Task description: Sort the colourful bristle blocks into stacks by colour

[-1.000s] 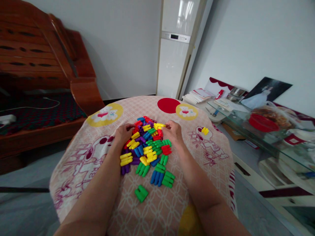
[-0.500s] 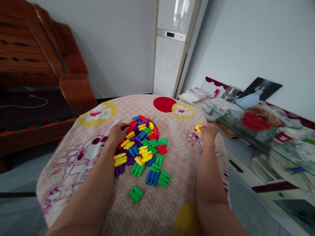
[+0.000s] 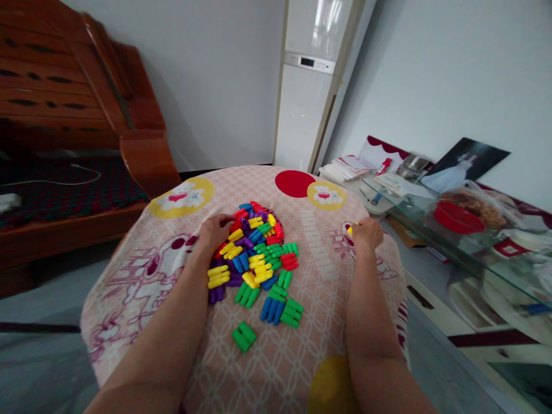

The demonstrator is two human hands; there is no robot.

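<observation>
A mound of plastic building blocks (image 3: pixel 241 241), shaped like joined rods in red, yellow, green, blue and purple, lies left of centre on the round table. My left hand (image 3: pixel 215 231) rests at the mound's left edge, its fingers loosely curved against the blocks and nothing seen gripped in them. Out at the table's right side, my right hand (image 3: pixel 369 233) is closed on a small yellow block (image 3: pixel 350 229), mostly covered by the fingers. Nearest me, a green block (image 3: pixel 244 336) lies apart from the mound.
A patterned cloth (image 3: pixel 276 368) covers the table. To the right stands a glass-topped cabinet (image 3: pixel 414 221) bearing papers, a red bowl (image 3: pixel 459 217) and bags. A wooden bench (image 3: pixel 142 155) is at the left, a tall white air conditioner (image 3: pixel 304 115) behind.
The view has shifted slightly left, so everything sits a little further right. My right hand has turned, and less of the yellow block shows. My left hand stays by the mound.
</observation>
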